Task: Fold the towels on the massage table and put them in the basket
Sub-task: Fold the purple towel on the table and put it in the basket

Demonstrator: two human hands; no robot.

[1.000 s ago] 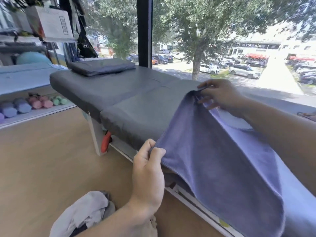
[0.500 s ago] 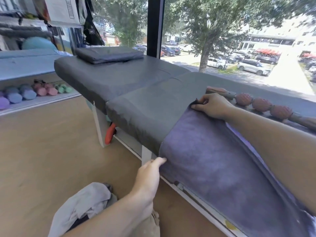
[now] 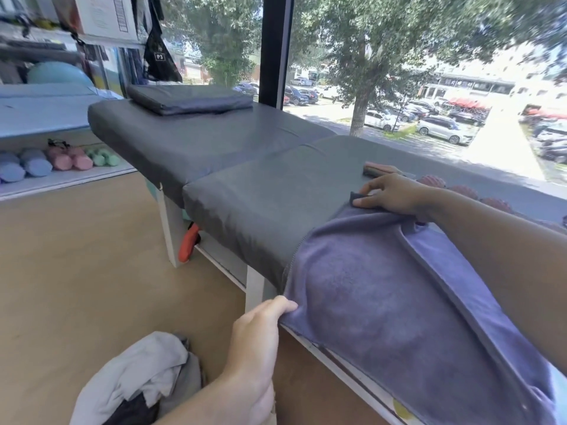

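**Item: purple towel, laid out for folding**

Location: the purple towel (image 3: 383,289) lies across the near end of the grey padded surface (image 3: 260,191), its near edge hanging over the side at 6 o'clock.

Material: soft looped terry, limp, stitched hem; I judge it light and non-slip, likely to sag unless held by its corners.

Hold: my left hand (image 3: 257,338) pinches the near corner; my right hand (image 3: 395,194) pins the far corner at 1 o'clock, fingers curled on it.

Adjacent: wooden beaded roller (image 3: 454,191); pale crumpled cloth (image 3: 138,372) at 7 o'clock.

Both forearms bare, no sleeves, watch or rings seen; left hand (image 3: 256,342) & right hand (image 3: 395,194) ungloved.
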